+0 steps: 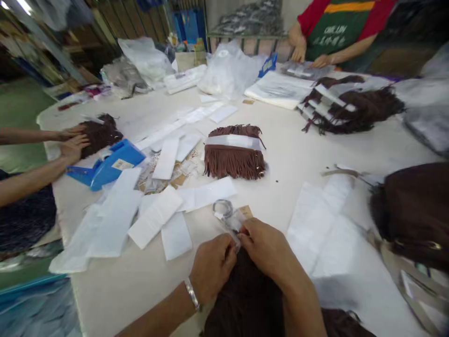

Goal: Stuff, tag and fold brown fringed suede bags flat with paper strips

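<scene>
Both my hands meet over a dark brown bag [245, 299] at the near edge of the table. My left hand [213, 264] and my right hand [264, 245] are closed, fingertips pinching a plastic-wrapped piece [231, 224] at the bag's upper end. A looped dark ring shape shows at the far end of this piece. A small brown tag [246, 212] lies just beyond my right hand. Farther out sits a brown fringed bag [235, 159] with a white band around it. My fingers hide exactly how the wrapped piece joins the bag.
White paper strips [156, 217] and a blue tape dispenser [115, 164] lie on the left. A co-worker's hands [73, 140] touch another brown fringed bundle there. Dark brown bags [414, 210] stand at right. Across the table another person handles a plastic-wrapped item [305, 70].
</scene>
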A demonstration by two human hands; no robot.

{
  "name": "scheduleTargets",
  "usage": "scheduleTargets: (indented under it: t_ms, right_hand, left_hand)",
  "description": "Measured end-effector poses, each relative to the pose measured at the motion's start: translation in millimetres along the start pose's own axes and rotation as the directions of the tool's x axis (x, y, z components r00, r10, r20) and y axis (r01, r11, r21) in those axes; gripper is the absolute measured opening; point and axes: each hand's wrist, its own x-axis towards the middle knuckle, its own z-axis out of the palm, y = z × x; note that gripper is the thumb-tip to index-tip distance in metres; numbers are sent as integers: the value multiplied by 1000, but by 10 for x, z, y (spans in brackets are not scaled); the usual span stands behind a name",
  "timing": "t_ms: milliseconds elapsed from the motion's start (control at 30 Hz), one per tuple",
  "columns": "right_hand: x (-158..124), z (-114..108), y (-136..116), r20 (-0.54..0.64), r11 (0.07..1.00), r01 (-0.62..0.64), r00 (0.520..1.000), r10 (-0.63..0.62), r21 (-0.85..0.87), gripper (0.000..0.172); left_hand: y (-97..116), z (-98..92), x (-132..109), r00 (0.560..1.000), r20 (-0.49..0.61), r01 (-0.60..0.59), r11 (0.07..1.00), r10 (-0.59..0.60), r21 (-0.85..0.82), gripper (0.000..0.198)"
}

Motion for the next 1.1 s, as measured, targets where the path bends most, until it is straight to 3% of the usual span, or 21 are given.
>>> scheduleTargets:
  t_ms: [100,167,267,333,533,700,867,1100]
  right_hand:
    - [-23,-19,-13,14,1000,-17,1000,17,-6,17]
    - [-31,-34,-9,11,999,-6,1000,6,43,17]
    - [-37,-66,7,-35,984,48,998,-43,173,24]
    - [-44,-86,15,-72,966,100,994,-85,239,28]
    - [-39,-74,23,-58,948,156,988,-146,277,24]
    - [-6,-106,38,-120,925,127,989,-89,358,16]
    - [-7,-151,31,-123,822,70,992,1,566,13]
    - [-7,-162,57,-81,723,58,997,-2,688,18]
  left_hand:
    - [-65,-38,-84,997,30,-75,994,78,-84,14]
    - [-113,-64,-89,1000,8,-16,963,19,-268,15]
    - [-178,-94,-32,986,14,143,793,-167,-593,20]
    - [-199,-106,13,980,45,171,695,-195,-698,21]
    - [-140,-149,123,989,14,107,663,-144,-741,23]
    - [-65,-123,172,974,-74,58,552,-213,-832,21]
    - [20,40,173,985,27,108,491,-169,-864,27]
    - [93,70,265,967,-5,115,454,-255,-883,19]
